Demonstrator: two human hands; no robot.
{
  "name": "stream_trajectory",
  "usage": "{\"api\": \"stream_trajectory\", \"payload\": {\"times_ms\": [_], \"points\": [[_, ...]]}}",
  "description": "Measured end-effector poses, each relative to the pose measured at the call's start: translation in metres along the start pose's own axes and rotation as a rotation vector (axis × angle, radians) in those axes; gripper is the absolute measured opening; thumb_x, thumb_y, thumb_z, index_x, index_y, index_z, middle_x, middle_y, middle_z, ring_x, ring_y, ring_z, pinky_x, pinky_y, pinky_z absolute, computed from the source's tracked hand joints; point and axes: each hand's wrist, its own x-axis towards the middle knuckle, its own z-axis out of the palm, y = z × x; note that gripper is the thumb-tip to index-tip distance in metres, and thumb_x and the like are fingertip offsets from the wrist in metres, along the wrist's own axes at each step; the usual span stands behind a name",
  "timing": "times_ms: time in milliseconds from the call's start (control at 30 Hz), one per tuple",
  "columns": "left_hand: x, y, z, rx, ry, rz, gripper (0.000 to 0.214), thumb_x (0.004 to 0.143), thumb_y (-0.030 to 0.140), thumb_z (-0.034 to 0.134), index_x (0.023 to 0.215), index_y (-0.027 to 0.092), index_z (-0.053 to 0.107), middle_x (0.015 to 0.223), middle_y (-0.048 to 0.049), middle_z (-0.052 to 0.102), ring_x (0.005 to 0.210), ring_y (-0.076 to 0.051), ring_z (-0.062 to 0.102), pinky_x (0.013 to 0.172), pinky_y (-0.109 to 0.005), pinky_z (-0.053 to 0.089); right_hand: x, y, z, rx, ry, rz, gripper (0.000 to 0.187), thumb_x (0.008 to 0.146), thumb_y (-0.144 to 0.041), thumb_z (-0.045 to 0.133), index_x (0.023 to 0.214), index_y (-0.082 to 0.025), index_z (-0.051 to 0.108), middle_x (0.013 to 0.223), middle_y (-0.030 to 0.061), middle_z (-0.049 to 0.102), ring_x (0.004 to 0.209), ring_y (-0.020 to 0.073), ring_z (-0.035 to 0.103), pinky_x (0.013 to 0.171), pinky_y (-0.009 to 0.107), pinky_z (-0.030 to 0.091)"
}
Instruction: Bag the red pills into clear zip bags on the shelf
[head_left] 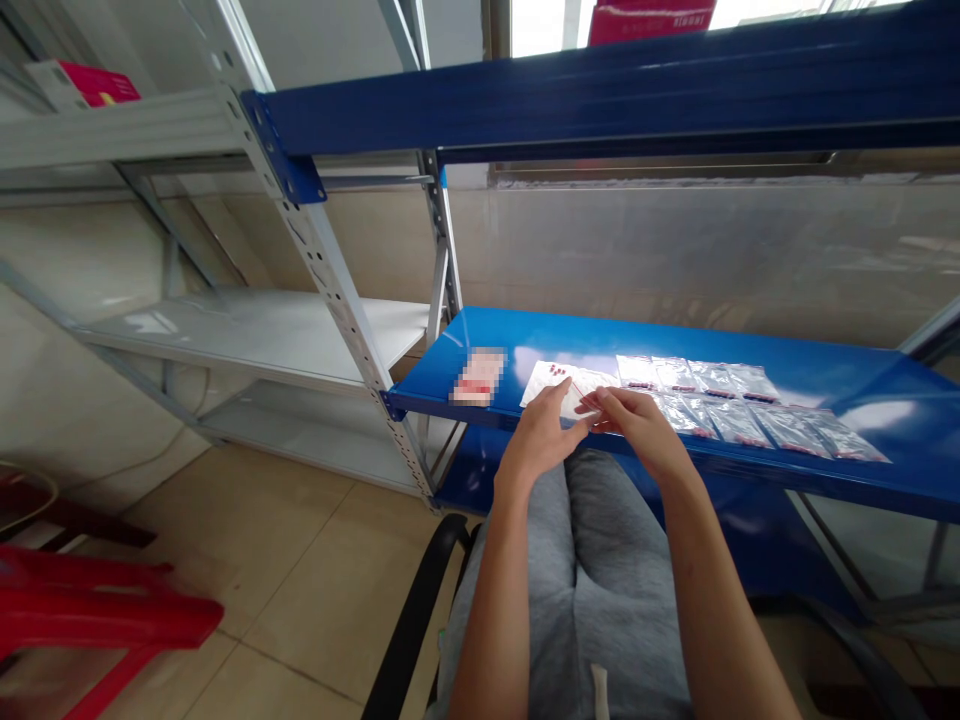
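Observation:
My left hand (541, 437) and my right hand (634, 425) meet over the front edge of a blue steel shelf (840, 395). The fingers of both press on a white sheet (551, 385) dotted with small red items, and my right fingertips pinch near its edge. To its right lie several clear plastic bags (709, 395) in two overlapping rows, each with a red strip inside. A blurred pink-and-white package (478, 377) lies to the left of the sheet. My hands partly hide the sheet and the nearest bags.
Grey metal shelving (330, 270) stands at the left, and its upright meets the blue shelf's left end. A blue beam (600, 100) runs overhead. My grey-trousered lap (607, 570) lies below the shelf, beside a black chair arm (412, 620). A red plastic stool (82, 610) stands on the tiled floor at lower left.

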Motion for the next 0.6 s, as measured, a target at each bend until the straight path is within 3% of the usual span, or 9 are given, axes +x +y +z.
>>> {"api": "stream_trajectory", "payload": {"times_ms": [133,300,600], "points": [[0.0002,0.0005,0.0036,0.003,0.014,-0.009,0.075,0.083,0.045,0.078,0.147,0.016,0.051,0.152,-0.0178,0.053,0.143,-0.034,0.047,0.120,-0.048,0.037,0.0001,-0.0005,0.0016,-0.021,-0.018,-0.009,0.044,0.085,-0.062,0.067,0.086,-0.019,0.076,0.096,0.0101,0.078,0.086,0.0235,0.071,0.076,0.034,0.059],[0.0040,0.0017,0.0076,0.027,0.073,0.004,0.063,0.084,0.036,0.078,0.140,0.017,0.057,0.141,-0.0162,0.062,0.134,-0.032,0.055,0.115,-0.045,0.043,-0.0009,-0.0028,0.0027,-0.024,-0.042,-0.007,0.041,0.083,-0.059,0.070,0.088,-0.019,0.077,0.094,0.0088,0.077,0.082,0.0220,0.071,0.075,0.034,0.060],[0.0040,0.0016,0.0059,0.039,0.149,-0.019,0.060,0.084,0.028,0.074,0.140,0.013,0.057,0.140,-0.0182,0.061,0.129,-0.032,0.058,0.109,-0.044,0.047,-0.0018,-0.0031,0.0027,-0.063,-0.084,-0.004,0.037,0.083,-0.057,0.068,0.087,-0.020,0.075,0.087,0.0052,0.073,0.083,0.0209,0.068,0.072,0.031,0.058]]}}
